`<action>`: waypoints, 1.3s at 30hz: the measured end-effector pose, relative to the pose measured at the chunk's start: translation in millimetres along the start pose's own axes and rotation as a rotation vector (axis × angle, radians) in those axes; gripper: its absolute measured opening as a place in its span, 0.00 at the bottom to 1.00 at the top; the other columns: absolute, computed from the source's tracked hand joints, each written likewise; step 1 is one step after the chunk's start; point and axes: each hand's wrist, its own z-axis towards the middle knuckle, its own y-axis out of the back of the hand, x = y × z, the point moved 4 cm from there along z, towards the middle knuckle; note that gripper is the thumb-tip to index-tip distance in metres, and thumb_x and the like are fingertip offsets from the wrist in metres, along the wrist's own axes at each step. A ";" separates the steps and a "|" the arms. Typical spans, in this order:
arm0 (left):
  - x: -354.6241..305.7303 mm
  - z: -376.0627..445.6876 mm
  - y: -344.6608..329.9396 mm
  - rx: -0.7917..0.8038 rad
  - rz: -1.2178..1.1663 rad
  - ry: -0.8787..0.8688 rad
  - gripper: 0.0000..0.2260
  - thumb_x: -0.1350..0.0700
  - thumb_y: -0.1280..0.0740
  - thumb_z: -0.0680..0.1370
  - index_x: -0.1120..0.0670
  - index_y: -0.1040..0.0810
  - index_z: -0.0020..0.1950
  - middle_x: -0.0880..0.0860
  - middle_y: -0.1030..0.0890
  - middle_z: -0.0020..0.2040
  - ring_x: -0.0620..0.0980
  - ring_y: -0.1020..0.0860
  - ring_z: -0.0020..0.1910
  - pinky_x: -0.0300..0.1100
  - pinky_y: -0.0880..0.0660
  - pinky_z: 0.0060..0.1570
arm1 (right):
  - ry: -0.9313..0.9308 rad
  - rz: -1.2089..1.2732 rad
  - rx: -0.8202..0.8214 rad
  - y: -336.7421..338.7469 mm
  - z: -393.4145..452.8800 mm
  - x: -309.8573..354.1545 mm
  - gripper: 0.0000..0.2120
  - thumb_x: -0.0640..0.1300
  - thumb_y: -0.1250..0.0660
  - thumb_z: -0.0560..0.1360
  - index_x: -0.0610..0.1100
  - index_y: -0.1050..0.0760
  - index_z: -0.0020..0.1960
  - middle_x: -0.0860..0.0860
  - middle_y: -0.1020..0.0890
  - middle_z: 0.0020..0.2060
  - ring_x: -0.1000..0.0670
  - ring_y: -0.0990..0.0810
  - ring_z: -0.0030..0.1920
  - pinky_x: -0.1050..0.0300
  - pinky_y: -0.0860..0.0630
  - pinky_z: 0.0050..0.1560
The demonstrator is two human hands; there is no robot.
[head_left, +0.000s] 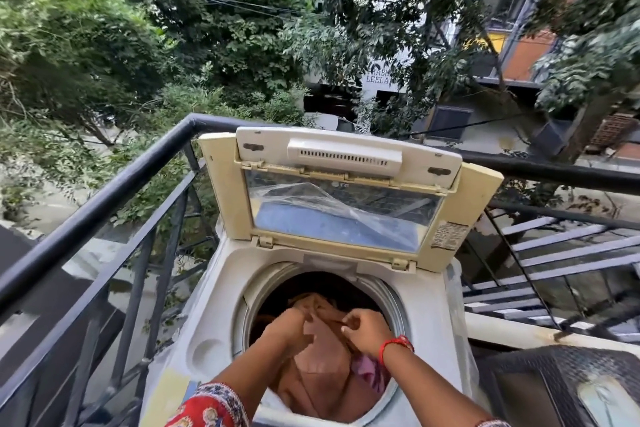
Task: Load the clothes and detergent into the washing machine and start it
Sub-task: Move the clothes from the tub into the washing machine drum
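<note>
A white top-loading washing machine [214,291] stands on a balcony with its yellowed lid [346,191] raised upright. A tan-pink garment [322,367] lies in the round drum opening, and a pink patterned cloth [369,369] shows beside it. Both of my hands reach into the drum. My left hand [289,328] grips the garment's left side, and my right hand [367,329], with a red thread on its wrist, pinches its upper edge. No detergent is visible.
A black metal railing [104,208] runs along the left and behind the machine. Black stairs [561,267] descend at right. A dark woven basket [561,388] sits at the lower right. Trees and buildings lie beyond.
</note>
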 end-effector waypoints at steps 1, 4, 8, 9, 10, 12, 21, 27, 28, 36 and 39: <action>-2.6 3.7 2.0 -0.018 -0.023 0.006 0.22 0.45 0.32 0.73 0.50 0.26 0.65 0.52 0.24 0.64 0.53 0.26 0.64 0.46 0.27 0.61 | -0.042 0.073 -0.020 -0.4 7.9 -2.6 0.02 0.45 0.29 0.70 0.50 0.20 0.43 0.56 0.20 0.34 0.57 0.22 0.38 0.65 0.27 0.45; -12.8 18.6 9.2 -0.091 -0.227 0.029 0.15 0.49 0.35 0.76 0.52 0.22 0.61 0.51 0.19 0.58 0.51 0.22 0.59 0.40 0.26 0.57 | -0.232 0.494 0.000 0.4 29.8 1.6 0.04 0.40 0.31 0.73 0.48 0.23 0.42 0.55 0.25 0.28 0.58 0.27 0.28 0.61 0.30 0.33; -21.4 49.8 16.6 -0.248 -0.686 0.233 0.14 0.50 0.35 0.79 0.55 0.21 0.61 0.54 0.18 0.57 0.51 0.20 0.55 0.40 0.26 0.56 | -0.415 1.245 -0.008 1.3 53.4 22.7 0.06 0.35 0.40 0.79 0.42 0.27 0.47 0.46 0.24 0.40 0.47 0.24 0.43 0.56 0.27 0.43; -18.9 63.4 9.7 -0.238 -0.854 0.282 0.16 0.49 0.34 0.78 0.55 0.23 0.63 0.56 0.18 0.57 0.54 0.19 0.52 0.44 0.23 0.54 | -0.440 1.358 -0.033 0.8 60.1 25.9 0.06 0.35 0.41 0.80 0.42 0.28 0.46 0.45 0.24 0.43 0.46 0.25 0.47 0.54 0.27 0.47; -18.1 77.3 3.0 -0.223 -1.014 0.321 0.19 0.48 0.34 0.78 0.56 0.25 0.65 0.60 0.18 0.57 0.56 0.18 0.50 0.49 0.21 0.52 | -0.463 1.448 -0.056 -0.9 68.2 27.1 0.06 0.35 0.42 0.80 0.41 0.28 0.46 0.45 0.25 0.43 0.46 0.25 0.47 0.54 0.27 0.48; -23.7 92.0 -2.0 -0.209 -1.308 0.386 0.22 0.49 0.35 0.79 0.57 0.31 0.70 0.61 0.20 0.56 0.58 0.20 0.51 0.54 0.20 0.51 | -0.529 1.602 -0.097 -4.5 83.6 27.7 0.08 0.35 0.44 0.81 0.39 0.28 0.45 0.44 0.25 0.39 0.47 0.23 0.43 0.56 0.26 0.47; -48.2 98.9 17.9 -0.207 -2.063 0.401 0.25 0.45 0.45 0.82 0.60 0.37 0.73 0.59 0.33 0.73 0.58 0.33 0.71 0.50 0.32 0.62 | -0.585 1.938 -0.207 1.1 94.8 34.0 0.14 0.37 0.48 0.80 0.40 0.31 0.38 0.44 0.29 0.35 0.49 0.29 0.37 0.53 0.31 0.57; -35.4 87.2 1.3 -0.105 -2.013 0.364 0.31 0.40 0.42 0.79 0.60 0.38 0.74 0.58 0.33 0.73 0.56 0.31 0.68 0.49 0.31 0.64 | -0.613 1.983 -0.208 -14.8 80.3 19.9 0.15 0.35 0.51 0.81 0.37 0.30 0.41 0.42 0.27 0.38 0.46 0.27 0.39 0.47 0.36 0.68; -33.9 82.9 -1.9 -0.094 -2.004 0.363 0.30 0.40 0.42 0.79 0.59 0.37 0.74 0.58 0.33 0.73 0.55 0.30 0.67 0.49 0.30 0.64 | -0.623 1.984 -0.197 -20.2 78.0 15.1 0.14 0.35 0.51 0.81 0.37 0.29 0.43 0.41 0.26 0.39 0.45 0.26 0.40 0.47 0.36 0.68; -22.3 60.7 -18.8 -0.027 -1.938 0.316 0.32 0.40 0.43 0.79 0.59 0.40 0.75 0.58 0.33 0.73 0.56 0.27 0.65 0.48 0.27 0.58 | -0.638 2.021 -0.183 -42.7 60.0 -0.1 0.14 0.35 0.52 0.82 0.36 0.29 0.48 0.40 0.24 0.43 0.43 0.24 0.44 0.46 0.31 0.62; -22.8 55.8 -19.2 -0.001 -1.866 0.296 0.30 0.40 0.44 0.80 0.61 0.35 0.72 0.58 0.26 0.65 0.52 0.23 0.54 0.45 0.25 0.53 | -0.639 1.980 -0.183 -40.7 55.2 0.0 0.14 0.36 0.52 0.82 0.36 0.28 0.49 0.40 0.24 0.44 0.41 0.25 0.54 0.46 0.35 0.69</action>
